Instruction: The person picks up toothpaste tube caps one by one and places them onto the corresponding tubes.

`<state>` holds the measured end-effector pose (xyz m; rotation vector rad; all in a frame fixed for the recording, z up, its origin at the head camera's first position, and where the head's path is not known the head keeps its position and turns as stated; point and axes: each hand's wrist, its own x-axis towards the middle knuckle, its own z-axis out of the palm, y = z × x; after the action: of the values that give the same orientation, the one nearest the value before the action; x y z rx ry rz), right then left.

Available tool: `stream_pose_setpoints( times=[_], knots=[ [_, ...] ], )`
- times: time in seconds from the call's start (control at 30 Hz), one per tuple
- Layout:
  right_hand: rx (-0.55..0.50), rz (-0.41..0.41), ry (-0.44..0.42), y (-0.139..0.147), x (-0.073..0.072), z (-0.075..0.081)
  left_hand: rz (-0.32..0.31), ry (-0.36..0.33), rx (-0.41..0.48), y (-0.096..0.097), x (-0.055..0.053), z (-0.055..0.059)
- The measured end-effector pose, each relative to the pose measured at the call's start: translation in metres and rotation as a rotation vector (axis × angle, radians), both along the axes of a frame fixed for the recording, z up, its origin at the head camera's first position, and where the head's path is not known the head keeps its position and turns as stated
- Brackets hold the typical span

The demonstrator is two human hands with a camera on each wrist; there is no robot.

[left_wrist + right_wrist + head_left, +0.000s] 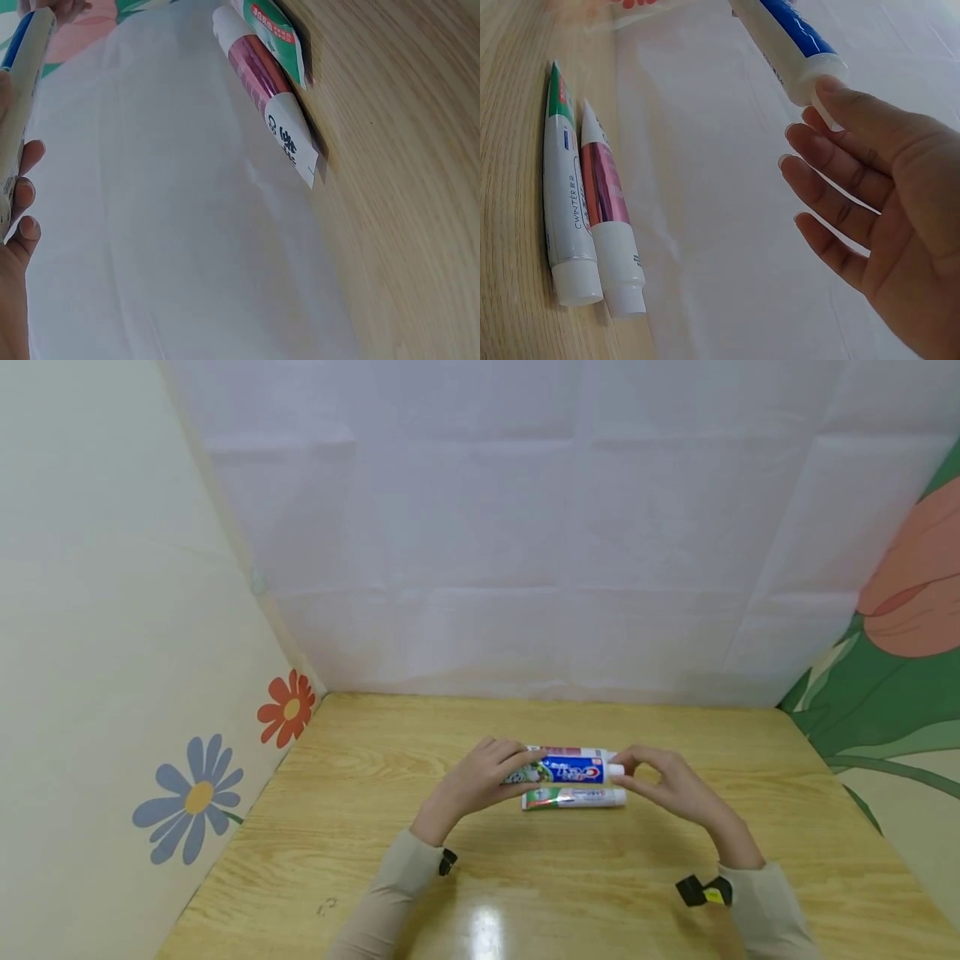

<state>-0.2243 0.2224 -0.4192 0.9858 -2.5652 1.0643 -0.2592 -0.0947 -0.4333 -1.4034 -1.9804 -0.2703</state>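
My left hand (480, 774) holds a blue-and-white toothpaste tube (576, 769) by its tail end, raised off the table. At the other end, the thumb and index finger of my right hand (678, 787) pinch the white cap (831, 69), which is on the tube. The right hand's other fingers are spread apart in the right wrist view. A green-and-white toothpaste tube (571, 195) and a pink-and-white one (613, 191) lie side by side on the table below, caps toward the right. In the head view the raised tube partly hides the pink-and-white one.
The wooden table (360, 760) backs onto a white sheet (480, 568). A wall with painted flowers (198, 797) stands at the left, and another with a large painted tulip (918, 577) at the right. A black strap (703, 891) sits at the right sleeve's cuff.
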Motion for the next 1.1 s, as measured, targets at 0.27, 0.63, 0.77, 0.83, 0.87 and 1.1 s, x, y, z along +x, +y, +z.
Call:
stream_pose_setpoints(
  times=[0.27,0.63,0.77,0.83,0.87,1.1],
  knots=[
    [0.051,-0.005,0.094,0.001,0.004,0.001,-0.053,-0.098,-0.027,0.001,0.001,0.000],
    [0.087,0.005,0.127,0.005,0.006,-0.007,-0.095,-0.113,-0.063,0.001,0.005,-0.005],
    [0.117,-0.005,0.105,0.007,0.005,-0.008,-0.090,-0.109,-0.081,0.001,0.005,-0.007],
    [0.140,-0.007,0.088,0.010,0.005,-0.010,-0.083,-0.118,-0.097,0.002,0.006,-0.008],
    [0.154,-0.006,0.086,0.011,0.005,-0.011,-0.078,-0.121,-0.107,0.002,0.006,-0.009],
    [0.180,0.058,0.069,0.016,0.005,-0.021,-0.019,-0.162,-0.198,0.001,0.009,-0.016]
  ],
)
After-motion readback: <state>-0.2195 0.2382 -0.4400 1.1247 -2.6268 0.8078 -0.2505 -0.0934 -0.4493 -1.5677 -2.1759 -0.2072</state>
